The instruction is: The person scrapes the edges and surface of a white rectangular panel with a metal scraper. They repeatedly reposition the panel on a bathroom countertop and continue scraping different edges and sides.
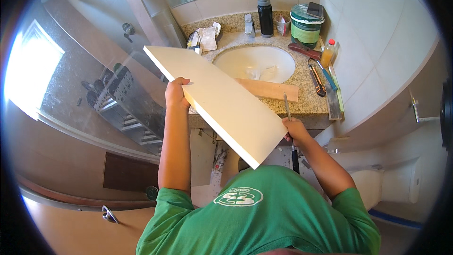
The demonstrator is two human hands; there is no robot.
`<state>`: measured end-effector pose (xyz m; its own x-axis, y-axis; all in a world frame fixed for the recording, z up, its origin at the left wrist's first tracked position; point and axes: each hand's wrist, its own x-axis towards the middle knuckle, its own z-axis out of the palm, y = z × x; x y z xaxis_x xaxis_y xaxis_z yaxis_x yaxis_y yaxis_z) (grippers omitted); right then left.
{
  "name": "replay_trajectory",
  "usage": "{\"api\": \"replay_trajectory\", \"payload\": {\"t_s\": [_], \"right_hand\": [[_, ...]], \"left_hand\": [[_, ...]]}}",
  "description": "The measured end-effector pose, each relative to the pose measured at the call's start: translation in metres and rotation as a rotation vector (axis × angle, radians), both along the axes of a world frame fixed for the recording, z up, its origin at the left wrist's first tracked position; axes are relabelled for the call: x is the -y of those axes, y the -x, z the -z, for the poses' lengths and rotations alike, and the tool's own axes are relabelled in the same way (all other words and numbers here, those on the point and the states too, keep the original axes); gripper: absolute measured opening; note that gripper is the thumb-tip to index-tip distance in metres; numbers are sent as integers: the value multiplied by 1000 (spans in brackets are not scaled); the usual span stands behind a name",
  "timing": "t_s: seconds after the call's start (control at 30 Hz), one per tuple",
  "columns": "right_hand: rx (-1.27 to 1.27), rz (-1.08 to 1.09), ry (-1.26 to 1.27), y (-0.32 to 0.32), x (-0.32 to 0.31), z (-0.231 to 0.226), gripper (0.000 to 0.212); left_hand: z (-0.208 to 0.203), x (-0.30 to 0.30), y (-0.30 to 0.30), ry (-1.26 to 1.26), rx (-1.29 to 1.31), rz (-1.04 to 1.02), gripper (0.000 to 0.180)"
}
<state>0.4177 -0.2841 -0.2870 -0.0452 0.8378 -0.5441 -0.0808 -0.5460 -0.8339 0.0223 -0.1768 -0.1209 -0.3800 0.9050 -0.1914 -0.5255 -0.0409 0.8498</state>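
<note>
A large white board (226, 99) slants across the front of me, above the counter and part of the sink. My left hand (176, 93) is closed round its left long edge, with the thumb on the top face. At the board's right corner, my right hand (296, 131) is closed round a long narrow metal tool (288, 106), which looks like a file. Its black handle (295, 159) points down below the hand. Whether the right fingers also touch the board cannot be made out. Partly under the board, a light wooden strip (271, 89) lies across the sink's front rim.
Around the white sink (283, 61) runs a speckled stone counter (304, 106). At its right lie a utility knife (317, 80), a blue-handled tool (329, 78) and an orange bottle (327, 53). Behind stand a green bucket (304, 33) and black flask (265, 18). A toilet (368, 184) is at lower right.
</note>
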Motion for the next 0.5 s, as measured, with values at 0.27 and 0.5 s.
{"api": "replay_trajectory", "payload": {"t_s": [0.27,0.5], "right_hand": [[141,28,-216,-29,-14,-62,23],[-202,-123,-388,-41,-81,-146,33]], "left_hand": [[-108,51,-15,-287,-280,51,33],[-204,132,-41,-472,-601,114,56]]}}
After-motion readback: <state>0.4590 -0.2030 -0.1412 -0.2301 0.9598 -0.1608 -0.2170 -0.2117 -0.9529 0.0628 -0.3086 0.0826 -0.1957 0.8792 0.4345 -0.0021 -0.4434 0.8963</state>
